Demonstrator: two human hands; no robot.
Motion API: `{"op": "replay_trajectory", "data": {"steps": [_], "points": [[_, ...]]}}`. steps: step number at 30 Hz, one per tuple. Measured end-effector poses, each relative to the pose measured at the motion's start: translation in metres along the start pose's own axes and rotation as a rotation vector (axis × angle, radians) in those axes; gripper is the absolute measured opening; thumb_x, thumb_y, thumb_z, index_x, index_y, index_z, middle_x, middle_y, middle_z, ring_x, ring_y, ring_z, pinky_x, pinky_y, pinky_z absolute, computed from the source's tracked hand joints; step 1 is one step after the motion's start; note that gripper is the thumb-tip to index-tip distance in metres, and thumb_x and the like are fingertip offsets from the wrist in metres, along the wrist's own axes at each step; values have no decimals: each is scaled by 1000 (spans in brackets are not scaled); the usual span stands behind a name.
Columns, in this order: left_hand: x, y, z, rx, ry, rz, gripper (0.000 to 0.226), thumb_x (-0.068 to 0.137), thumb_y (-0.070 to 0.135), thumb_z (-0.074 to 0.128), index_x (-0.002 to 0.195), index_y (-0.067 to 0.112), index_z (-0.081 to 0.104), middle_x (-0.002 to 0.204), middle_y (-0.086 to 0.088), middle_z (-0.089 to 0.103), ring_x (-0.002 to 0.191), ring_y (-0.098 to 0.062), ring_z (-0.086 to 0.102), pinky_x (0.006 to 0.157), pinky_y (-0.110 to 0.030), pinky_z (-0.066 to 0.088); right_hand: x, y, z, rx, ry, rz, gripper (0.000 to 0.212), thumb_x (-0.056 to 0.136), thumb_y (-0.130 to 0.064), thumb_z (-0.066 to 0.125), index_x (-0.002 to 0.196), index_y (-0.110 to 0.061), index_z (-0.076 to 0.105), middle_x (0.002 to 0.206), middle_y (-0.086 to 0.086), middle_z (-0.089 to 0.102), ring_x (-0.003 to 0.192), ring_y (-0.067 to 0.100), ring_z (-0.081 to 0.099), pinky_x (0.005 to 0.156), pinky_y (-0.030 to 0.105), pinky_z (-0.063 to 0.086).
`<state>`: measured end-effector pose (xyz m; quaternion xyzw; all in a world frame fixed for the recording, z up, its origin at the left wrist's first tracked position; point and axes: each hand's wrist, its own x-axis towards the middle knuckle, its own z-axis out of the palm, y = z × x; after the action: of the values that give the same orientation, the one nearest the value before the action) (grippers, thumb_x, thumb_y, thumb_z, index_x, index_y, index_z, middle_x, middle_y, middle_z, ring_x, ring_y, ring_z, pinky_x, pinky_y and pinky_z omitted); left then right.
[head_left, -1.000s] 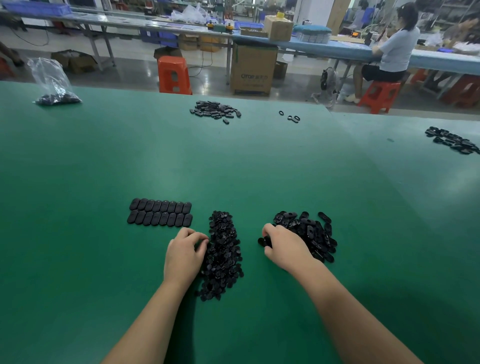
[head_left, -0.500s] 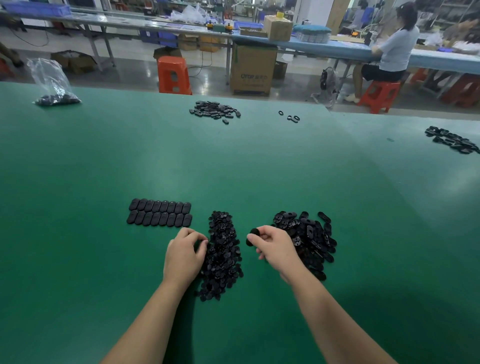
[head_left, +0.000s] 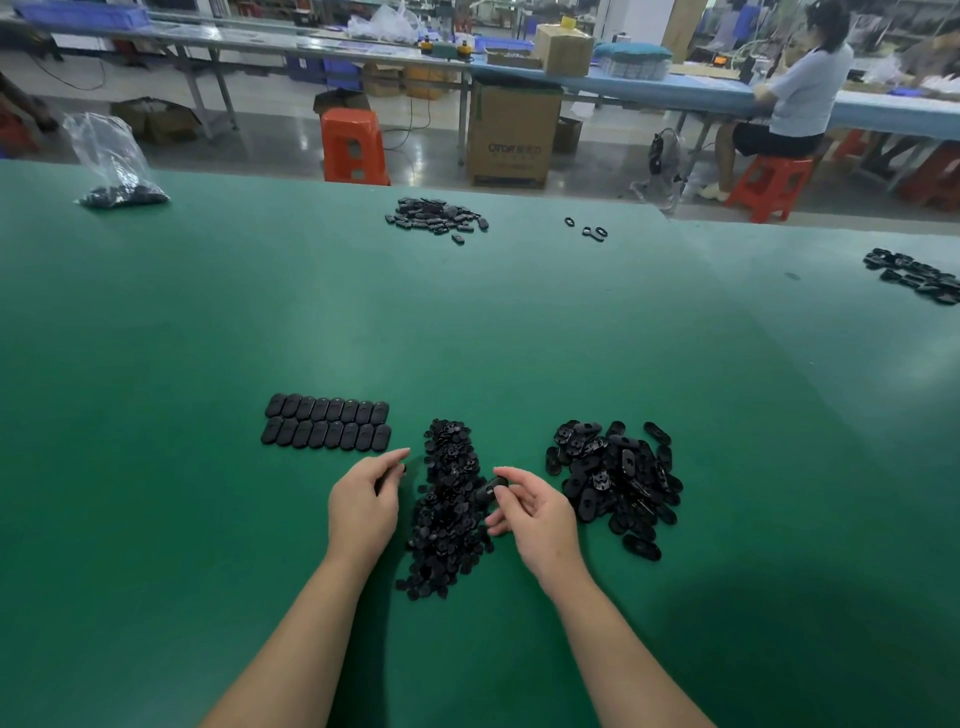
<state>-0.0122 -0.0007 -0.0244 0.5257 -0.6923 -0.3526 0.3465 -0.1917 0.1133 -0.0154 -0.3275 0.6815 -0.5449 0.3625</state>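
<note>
Lying left on tabletop (head_left: 156, 364): two neat rows (head_left: 327, 422) of black caps. Beside them left hand (head_left: 363, 506), grip narrow, pinching small part (head_left: 402, 469). Between hands, pile (head_left: 447, 540). Over its edge right hand (head_left: 537, 517), grip holding oval shell (head_left: 491, 488); heap (head_left: 618, 478) at right.

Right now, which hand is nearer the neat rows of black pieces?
Left. The left hand is beside the rows' near right corner; the right hand is farther right, across the middle pile, pinching a black piece.
</note>
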Motion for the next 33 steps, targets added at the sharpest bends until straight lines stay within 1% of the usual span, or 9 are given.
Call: {"op": "replay_trajectory", "data": {"steps": [3,7,11,15,19,23,27,30,33], "points": [[2,-2,0,-2,-19,-24,22,97,15,62,108,28,75,97,15,72,71,4,58,64,-13,43,0,1,0,33,3,9,11,101,-10,60,108,-18,65,88,4,77,71,24,75,66,35,62],[2,-2,0,-39,5,-60,17,94,22,66,91,38,72,64,9,66,47,-3,48,43,-13,35,-1,2,0,66,15,1,2,103,-11,57,103,-11,59,88,5,77,76,24,77,63,35,62],[1,-1,0,-104,24,-71,17,93,23,68,88,39,71,69,13,68,50,-7,52,45,-16,41,0,3,0,139,12,14,4,105,-11,51,105,-7,52,98,4,78,80,27,77,63,36,62],[0,2,0,-140,40,-94,18,92,23,70,97,40,71,78,22,71,73,0,65,63,-15,49,1,4,0,129,8,-3,3,107,-11,47,107,-12,50,99,6,77,78,28,75,66,35,62],[1,3,-1,-182,39,-126,17,92,20,70,94,37,72,83,19,74,81,4,67,74,-20,52,2,5,1,64,4,-6,21,107,-10,46,120,-22,57,100,3,76,76,22,74,69,33,62],[3,7,-2,-254,28,-176,16,94,17,67,87,31,72,82,19,75,67,-2,66,65,-20,51,1,6,1,23,8,-2,20,107,-9,45,114,-19,61,100,1,75,71,19,71,67,33,62],[3,8,-4,-265,26,-188,15,96,17,62,90,28,71,84,17,76,40,-3,36,41,-18,35,0,5,2,10,6,-10,15,107,-11,45,107,-19,58,97,-3,76,68,19,70,65,34,61],[3,7,-6,-273,17,-192,16,97,15,60,92,26,70,85,15,76,37,-3,29,37,-17,29,-1,5,2,-9,1,-25,14,107,-12,46,106,-19,58,95,-4,76,67,18,69,64,33,60],[2,8,-5,-275,2,-200,16,95,15,63,89,27,71,82,13,75,42,-3,37,42,-19,34,-2,4,2,-34,-1,-34,14,107,-13,46,106,-20,58,94,-5,75,66,15,68,63,30,59]]}}
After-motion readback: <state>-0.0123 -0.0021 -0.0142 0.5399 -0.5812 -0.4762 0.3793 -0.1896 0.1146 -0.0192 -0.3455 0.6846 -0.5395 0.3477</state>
